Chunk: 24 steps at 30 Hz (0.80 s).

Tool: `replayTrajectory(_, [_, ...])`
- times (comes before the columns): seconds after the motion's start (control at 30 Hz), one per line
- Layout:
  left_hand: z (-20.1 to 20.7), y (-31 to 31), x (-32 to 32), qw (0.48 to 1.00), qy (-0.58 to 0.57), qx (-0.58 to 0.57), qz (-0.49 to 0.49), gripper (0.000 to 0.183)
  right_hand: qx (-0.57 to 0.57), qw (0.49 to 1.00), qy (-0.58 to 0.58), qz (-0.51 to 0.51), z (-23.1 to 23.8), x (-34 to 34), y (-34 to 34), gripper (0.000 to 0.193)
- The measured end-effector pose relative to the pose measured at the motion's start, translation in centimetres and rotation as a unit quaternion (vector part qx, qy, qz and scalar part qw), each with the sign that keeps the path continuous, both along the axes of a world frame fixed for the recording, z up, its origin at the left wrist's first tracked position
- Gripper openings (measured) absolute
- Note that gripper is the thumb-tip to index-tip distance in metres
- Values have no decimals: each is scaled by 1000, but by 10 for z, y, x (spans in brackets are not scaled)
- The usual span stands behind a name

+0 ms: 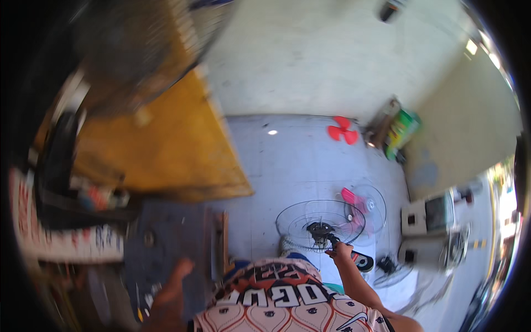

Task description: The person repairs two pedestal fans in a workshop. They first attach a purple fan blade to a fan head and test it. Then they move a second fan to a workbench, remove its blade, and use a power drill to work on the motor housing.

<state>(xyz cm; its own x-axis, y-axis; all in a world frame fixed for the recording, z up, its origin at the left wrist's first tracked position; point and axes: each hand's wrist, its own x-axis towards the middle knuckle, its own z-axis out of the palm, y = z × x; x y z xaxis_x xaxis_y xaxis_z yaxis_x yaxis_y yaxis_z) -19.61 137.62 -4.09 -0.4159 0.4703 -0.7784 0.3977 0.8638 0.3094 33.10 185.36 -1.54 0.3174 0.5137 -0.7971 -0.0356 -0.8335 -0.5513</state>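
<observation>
My right hand (341, 252) is closed around the black neck of an electric fan head (319, 228). A round wire grille rings its dark motor, and no blade shows on it. This fan head is held in front of my body above the pale floor. My left hand (183, 268) hangs blurred over a dark grey worktop (166, 227) on the left, its fingers too smeared to read. Just beyond the held fan lie a pink fan blade (352, 197) and another round grille (381, 206).
A red three-bladed fan blade (343, 131) lies by the far wall. Beside it leans a green and yellow bag (404, 133). White box-shaped appliances (428, 216) stand at right, near another fan part (390, 265). A large yellow panel (166, 149) fills the left.
</observation>
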Motion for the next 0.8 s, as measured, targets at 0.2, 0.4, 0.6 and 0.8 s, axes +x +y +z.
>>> replayTrajectory(0.2, [43, -56, 84, 879, 198, 257, 350, 30, 207, 755, -168, 599, 29, -8, -40, 41])
replayTrajectory(0.4, [19, -204, 159, 843, 242, 185, 443, 27, 361, 515, -265, 731, 151, -64, -93, 43])
replayTrajectory(0.6, [4, -281, 126, 785, 330, 127, 509, 47, 29, 932, 144, 332, 202, -133, -109, 29])
replayTrajectory(0.8, [20, -226, 52, 812, 364, 45, 454, 51, 34, 931, 126, 342, 266, -159, -169, 29])
